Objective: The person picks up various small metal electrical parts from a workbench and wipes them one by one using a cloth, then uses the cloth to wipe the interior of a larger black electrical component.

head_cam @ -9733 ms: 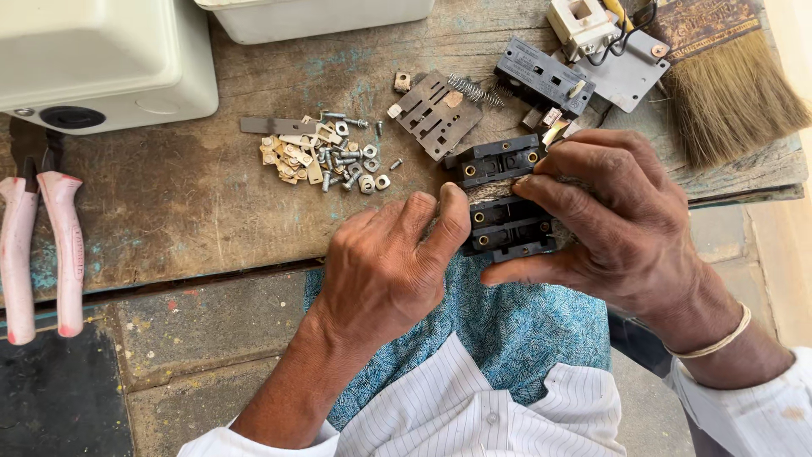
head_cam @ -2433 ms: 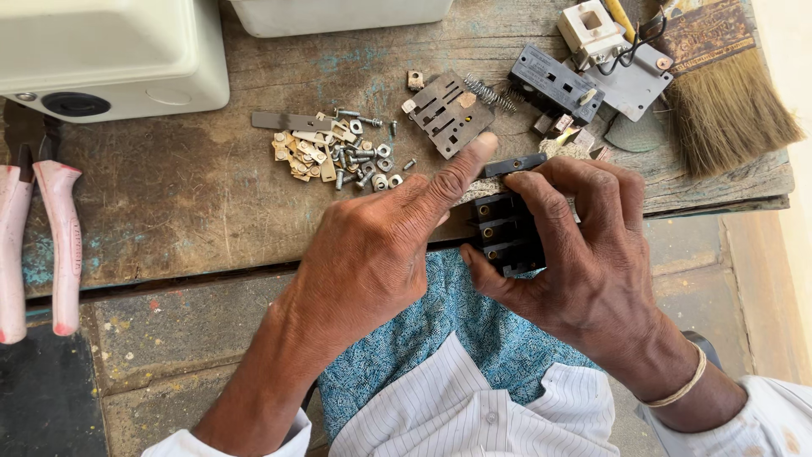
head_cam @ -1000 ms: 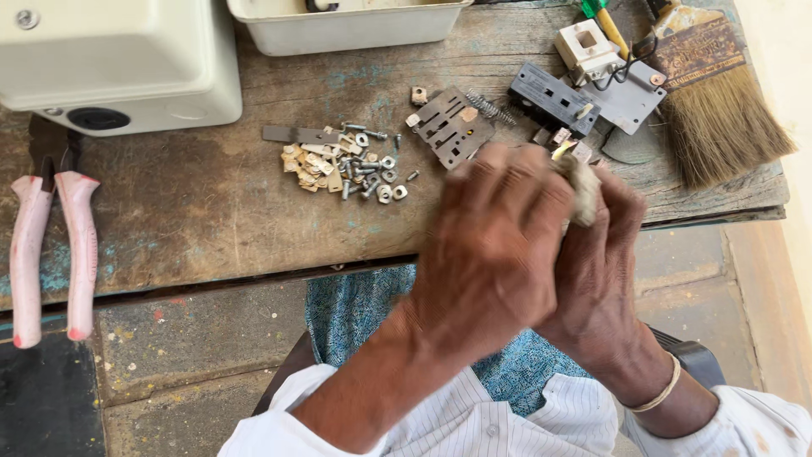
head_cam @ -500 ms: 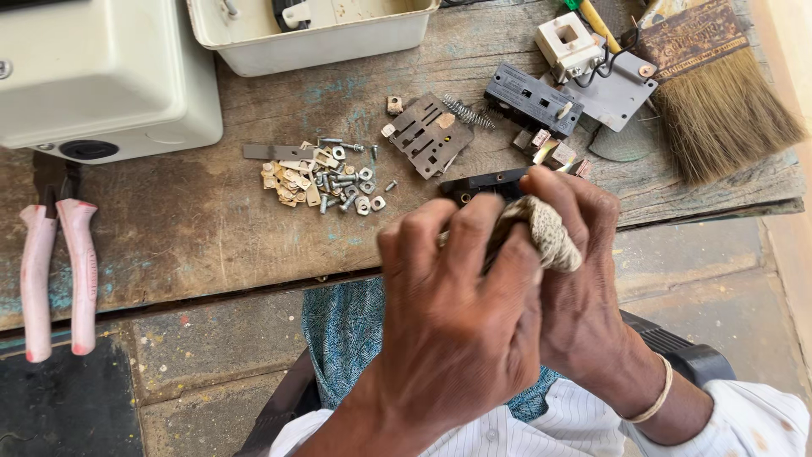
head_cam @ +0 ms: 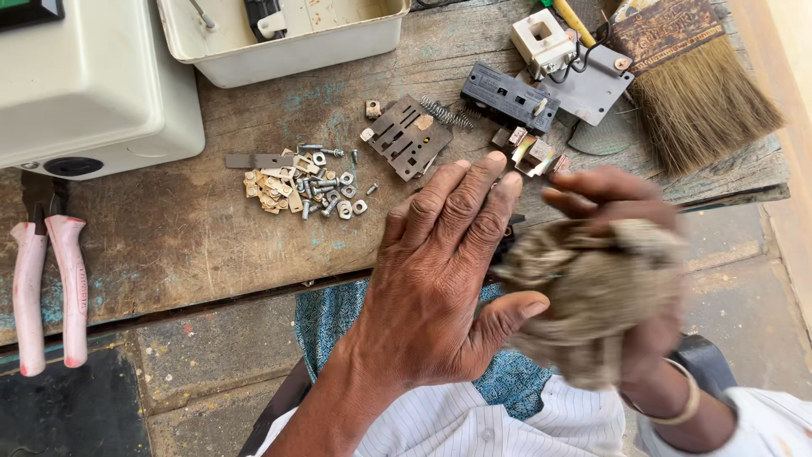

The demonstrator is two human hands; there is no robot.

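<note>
worn wooden bench (head_cam: 194, 237) carries one brush (head_cam: 694, 85), one pair of pink pliers (head_cam: 51, 288), two cream boxes and one heap of screws (head_cam: 304, 182); the open box (head_cam: 288, 38) holds a black part, the other box (head_cam: 85, 85) is closed. left hand (head_cam: 440, 279) is spread flat, fingers together, against a mostly hidden black block (head_cam: 506, 245). right hand (head_cam: 634, 279), blurred, clutches a bunched rag (head_cam: 592, 288) just beside it.

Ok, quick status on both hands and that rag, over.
Left hand open, fingers spread, over bench edge. Right hand bunches grey rag, blurred. Black part mostly hidden behind them.
</note>
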